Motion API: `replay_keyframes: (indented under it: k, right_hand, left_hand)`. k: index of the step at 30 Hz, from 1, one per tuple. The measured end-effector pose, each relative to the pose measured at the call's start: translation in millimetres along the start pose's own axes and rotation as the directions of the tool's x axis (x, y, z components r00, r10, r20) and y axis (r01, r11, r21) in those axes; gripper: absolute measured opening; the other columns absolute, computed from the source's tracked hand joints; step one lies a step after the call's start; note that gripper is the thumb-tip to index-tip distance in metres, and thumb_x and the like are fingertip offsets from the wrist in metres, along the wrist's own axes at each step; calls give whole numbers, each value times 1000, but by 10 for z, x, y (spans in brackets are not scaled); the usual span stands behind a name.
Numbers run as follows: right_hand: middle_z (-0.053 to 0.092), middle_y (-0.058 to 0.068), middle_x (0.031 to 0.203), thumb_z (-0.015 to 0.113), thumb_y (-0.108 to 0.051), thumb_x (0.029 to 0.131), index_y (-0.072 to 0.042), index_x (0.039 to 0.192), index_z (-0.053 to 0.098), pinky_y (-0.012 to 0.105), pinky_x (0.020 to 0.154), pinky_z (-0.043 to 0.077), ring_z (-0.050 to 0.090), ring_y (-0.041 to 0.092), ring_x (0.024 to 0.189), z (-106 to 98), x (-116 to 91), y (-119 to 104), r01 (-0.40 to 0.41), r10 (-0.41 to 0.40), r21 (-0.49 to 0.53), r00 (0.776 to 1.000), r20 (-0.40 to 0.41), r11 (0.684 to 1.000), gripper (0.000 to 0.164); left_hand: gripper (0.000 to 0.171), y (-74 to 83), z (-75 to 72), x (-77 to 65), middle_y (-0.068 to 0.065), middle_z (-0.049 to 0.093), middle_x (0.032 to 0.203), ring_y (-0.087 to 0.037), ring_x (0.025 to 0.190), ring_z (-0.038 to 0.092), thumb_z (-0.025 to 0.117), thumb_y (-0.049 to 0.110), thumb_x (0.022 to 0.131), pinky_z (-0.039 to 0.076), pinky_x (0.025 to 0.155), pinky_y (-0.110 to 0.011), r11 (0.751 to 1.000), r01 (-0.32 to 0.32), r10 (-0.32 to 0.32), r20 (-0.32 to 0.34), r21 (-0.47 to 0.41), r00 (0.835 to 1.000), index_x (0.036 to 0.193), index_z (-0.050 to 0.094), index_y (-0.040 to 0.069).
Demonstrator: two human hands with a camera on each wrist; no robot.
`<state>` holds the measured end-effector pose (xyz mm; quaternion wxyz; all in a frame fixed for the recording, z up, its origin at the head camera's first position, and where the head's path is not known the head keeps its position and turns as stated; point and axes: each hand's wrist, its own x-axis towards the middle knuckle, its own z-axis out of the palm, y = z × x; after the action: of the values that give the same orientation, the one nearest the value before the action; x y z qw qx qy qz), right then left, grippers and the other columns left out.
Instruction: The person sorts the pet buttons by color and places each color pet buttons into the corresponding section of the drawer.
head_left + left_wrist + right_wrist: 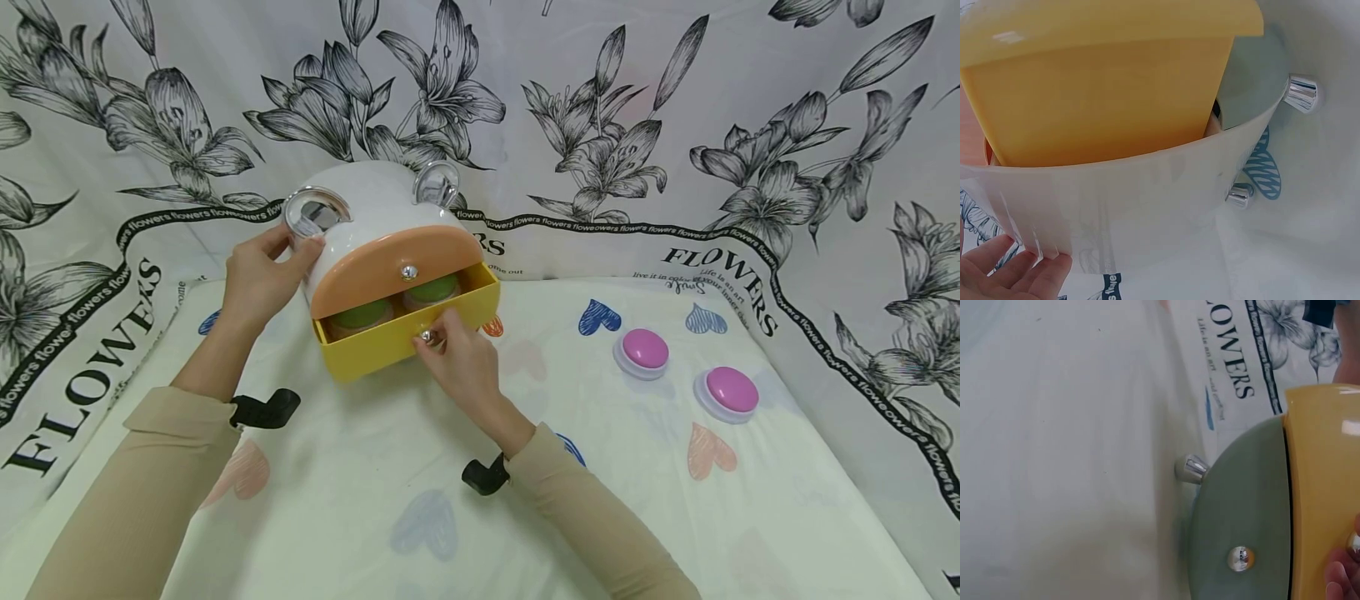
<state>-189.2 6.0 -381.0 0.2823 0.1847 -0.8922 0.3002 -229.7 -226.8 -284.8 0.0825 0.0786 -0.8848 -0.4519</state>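
Observation:
A small rounded drawer cabinet (369,196) with a white shell stands tilted at centre-left in the head view. Its upper front is orange (367,267), and the yellow drawer (375,354) below is pulled part way out. Two round green-topped pieces (435,290) sit inside that drawer, partly under the orange front. My left hand (262,271) holds the cabinet's left side, thumb in front, below a silver-rimmed round eye (317,212). With thumb and fingers my right hand (461,358) pinches the drawer's silver knob (429,337). The right wrist view shows a green lower front (1244,506).
Two round magenta-topped pieces with pale bases, one nearer the cabinet (645,348) and one farther right (732,390), lie on the heart-print cloth (337,517). A flower-print curtain (525,183) hangs behind. Silver feet (1304,94) stick out under the cabinet.

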Motion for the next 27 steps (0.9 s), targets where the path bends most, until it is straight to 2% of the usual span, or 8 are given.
replay_keyframes:
  k: [27]
  right_hand:
    - [62, -9, 69, 64, -34, 77, -15, 83, 51, 13, 37, 31, 49, 0, 50, 132, 257, -5, -36, 36, -2, 997, 73, 999, 24]
  left_hand:
    - [73, 2, -8, -3, -7, 28, 140, -22, 130, 19, 45, 61, 77, 31, 97, -47, 1000, 7, -7, 8, 4, 1000, 136, 29, 22]
